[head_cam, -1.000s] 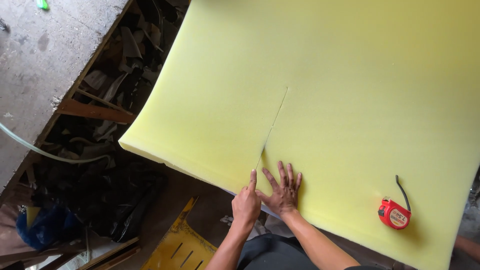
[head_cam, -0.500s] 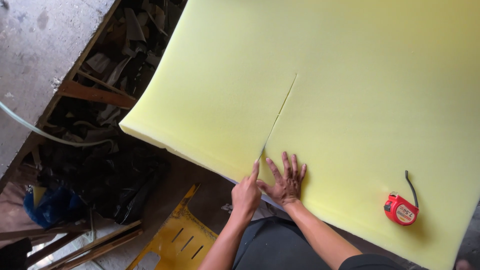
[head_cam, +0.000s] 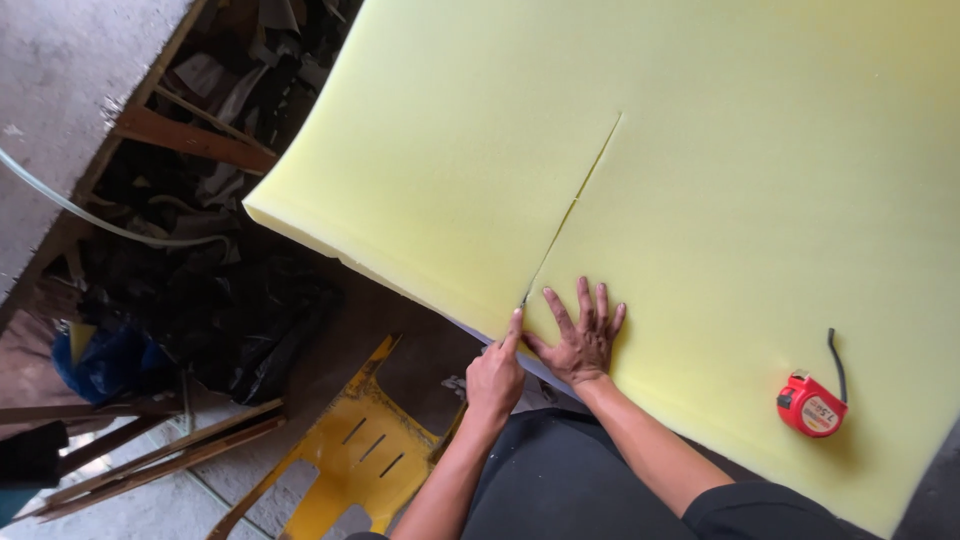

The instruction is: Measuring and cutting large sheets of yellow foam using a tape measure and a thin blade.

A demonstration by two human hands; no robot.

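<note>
A large pale-yellow foam sheet (head_cam: 720,170) fills the upper right of the view. A straight slit (head_cam: 575,200) runs through it from the middle down to its near edge. My left hand (head_cam: 497,375) is at the near end of the slit, closed on a thin knife (head_cam: 524,299), with the index finger stretched along it and the tip in the foam. My right hand (head_cam: 582,338) lies flat on the foam just right of the slit, fingers spread, holding nothing.
A red tape measure (head_cam: 812,404) with a black strap lies on the foam at the right. Below the foam's near edge is a yellow plastic chair (head_cam: 350,455). To the left are dark scraps (head_cam: 200,300), wooden slats (head_cam: 150,455) and a grey concrete surface (head_cam: 70,90).
The view has drifted, so the foam and slit sit further right and the slit looks longer. Both hands stay at the slit's near end, the right hand still flat.
</note>
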